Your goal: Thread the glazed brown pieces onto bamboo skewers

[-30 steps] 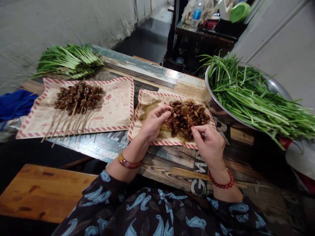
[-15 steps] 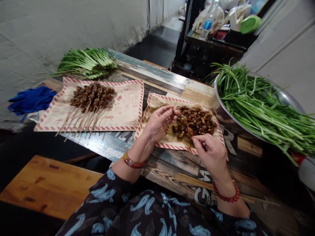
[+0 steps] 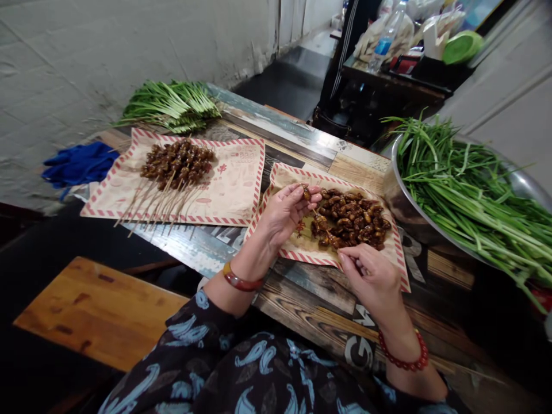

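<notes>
My left hand (image 3: 282, 214) is closed in a pinch on a single glossy brown pupa (image 3: 306, 194), held above the right-hand paper sheet (image 3: 290, 172). In my right hand (image 3: 376, 277), thumb and forefinger grip the lower end of a thin skewer (image 3: 321, 225), which carries a few pupae and points up toward the left fingers. Beneath and beyond it lies a heap of loose brown pupae (image 3: 360, 215) on the paper. Over on the left, a second paper sheet (image 3: 241, 198) bears a pile of filled skewers (image 3: 176, 161), their bare sticks toward me.
A metal basin (image 3: 394, 167) of long green chives (image 3: 470, 190) stands at the right. Trimmed chives (image 3: 172, 103) lie at the table's far left, with blue gloves (image 3: 80, 164) near the edge. A wooden stool (image 3: 99, 313) is at lower left. Behind, a person's dark-trousered leg (image 3: 345, 52) shows.
The view has shifted, so the table appears farther right. A pupa between the left fingertips shows more plainly, close to the skewer's upper end. Both hands keep their grips.
</notes>
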Demonstrator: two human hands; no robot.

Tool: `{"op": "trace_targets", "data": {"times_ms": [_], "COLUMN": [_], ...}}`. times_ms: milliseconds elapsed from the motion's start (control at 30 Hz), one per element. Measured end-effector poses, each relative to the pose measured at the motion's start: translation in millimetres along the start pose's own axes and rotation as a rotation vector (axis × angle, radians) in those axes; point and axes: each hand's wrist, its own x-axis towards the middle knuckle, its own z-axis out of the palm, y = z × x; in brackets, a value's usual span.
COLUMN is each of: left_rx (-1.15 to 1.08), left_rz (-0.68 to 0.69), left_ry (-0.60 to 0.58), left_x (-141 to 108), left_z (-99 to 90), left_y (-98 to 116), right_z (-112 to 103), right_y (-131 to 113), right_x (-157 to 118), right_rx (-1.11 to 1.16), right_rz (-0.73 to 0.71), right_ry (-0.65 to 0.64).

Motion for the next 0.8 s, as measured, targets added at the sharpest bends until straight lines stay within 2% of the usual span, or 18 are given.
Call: {"op": "trace_targets", "data": {"times_ms": [333, 600, 800], "left_rx": [-0.004, 0.003, 0.005], "left_rz": [0.022, 0.028, 0.039], "left_ry": [-0.030, 0.024, 0.012], "left_x": [0.7, -0.5, -0.1], "left_z": [-1.7, 0.6, 0.6], "left_y": [-2.9, -1.4, -1.9], "right_z": [0.9, 0.6, 0.3], "right_y": [2.2, 2.1, 0.9], "right_x": [-1.6, -1.8, -0.8], "right_rx": [-0.008, -0.013, -0.007], "right_rz": [0.011, 0.015, 0.009], "right_ry": [0.001, 0.014, 0.018]}}
